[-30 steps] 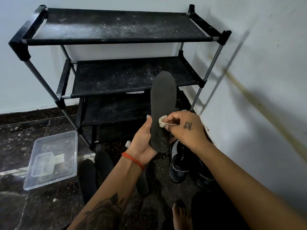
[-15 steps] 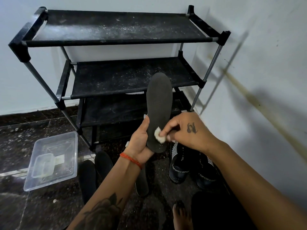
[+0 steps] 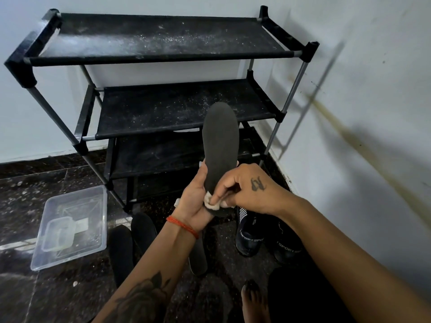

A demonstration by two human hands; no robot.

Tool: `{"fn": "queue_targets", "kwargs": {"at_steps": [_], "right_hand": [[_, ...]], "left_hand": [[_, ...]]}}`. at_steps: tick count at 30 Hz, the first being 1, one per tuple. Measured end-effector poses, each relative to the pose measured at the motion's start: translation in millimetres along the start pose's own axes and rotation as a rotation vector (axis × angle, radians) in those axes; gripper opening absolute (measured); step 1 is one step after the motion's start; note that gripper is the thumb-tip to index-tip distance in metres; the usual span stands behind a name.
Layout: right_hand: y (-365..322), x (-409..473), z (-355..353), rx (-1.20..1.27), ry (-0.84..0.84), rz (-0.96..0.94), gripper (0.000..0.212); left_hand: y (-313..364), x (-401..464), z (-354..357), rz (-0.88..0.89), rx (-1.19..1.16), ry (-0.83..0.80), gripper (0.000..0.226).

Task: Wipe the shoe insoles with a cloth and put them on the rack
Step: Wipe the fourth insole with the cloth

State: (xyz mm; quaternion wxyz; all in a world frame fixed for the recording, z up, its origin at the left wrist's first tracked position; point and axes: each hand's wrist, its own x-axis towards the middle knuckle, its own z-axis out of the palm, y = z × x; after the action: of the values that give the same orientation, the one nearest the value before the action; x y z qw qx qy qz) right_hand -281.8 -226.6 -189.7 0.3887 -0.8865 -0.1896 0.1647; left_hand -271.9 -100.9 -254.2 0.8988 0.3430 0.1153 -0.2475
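While a bare foot [image 3: 253, 304] shows at the bottom edge on the dark speckled stone floor [image 3: 58, 297], two tattooed forearms reach up from below to meet at the middle. Three flat black insoles [image 3: 121, 250] lie on that floor beneath the left forearm, and a pair of black sport shoes with white lettering [image 3: 248, 238] stands under the right wrist. A clear plastic tub [image 3: 70, 229] with a smaller clear container inside it sits on the floor to the left. Left hand [image 3: 194, 201], a red thread at its wrist, grips the heel end of a dark grey foam insole [image 3: 220, 145], fingers wrapped behind it and thumb lying along its left edge, so that it stands nearly upright. Right hand [image 3: 249, 190] pinches a small white cloth wad [image 3: 212, 202] between thumb and curled fingertips and presses it against the insole's lower end. Behind the raised insole stands a black fabric-and-metal-tube shoe rack [image 3: 168, 38] in the corner, its dusty shelves speckled white, against pale walls [image 3: 373, 113].
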Motion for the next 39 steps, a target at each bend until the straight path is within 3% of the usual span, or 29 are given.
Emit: {"fn": "queue_targets", "kwargs": {"at_steps": [2, 7, 15, 21, 24, 28, 39], "right_hand": [[2.8, -3.4, -5.8, -0.088, -0.024, -0.019, 0.027], [9.3, 0.1, -10.4, -0.064, 0.275, 0.011, 0.026], [0.8, 1.5, 3.5, 0.004, 0.000, -0.035, 0.023], [4.2, -6.3, -7.0, -0.120, -0.164, -0.049, 0.025], [11.6, -6.1, -16.4, -0.180, -0.016, -0.029, 0.033], [9.9, -3.1, -14.9, -0.012, 0.170, 0.006, 0.025], [2.2, -5.1, -4.2, -0.093, -0.201, -0.021, 0.026]], "left_hand": [[0.6, 1.2, -0.9, 0.005, 0.018, 0.011, 0.054], [-0.5, 2.7, 0.6, 0.039, 0.004, -0.029, 0.057], [-3.6, 2.6, -1.7, 0.030, 0.032, -0.006, 0.050], [-3.7, 3.0, -2.5, -0.002, 0.055, 0.001, 0.054], [-1.5, 2.9, -1.5, 0.009, 0.041, -0.006, 0.058], [-1.8, 1.7, 0.5, 0.020, 0.032, -0.029, 0.057], [-4.5, 3.1, -3.7, -0.007, 0.013, 0.025, 0.051]]}}
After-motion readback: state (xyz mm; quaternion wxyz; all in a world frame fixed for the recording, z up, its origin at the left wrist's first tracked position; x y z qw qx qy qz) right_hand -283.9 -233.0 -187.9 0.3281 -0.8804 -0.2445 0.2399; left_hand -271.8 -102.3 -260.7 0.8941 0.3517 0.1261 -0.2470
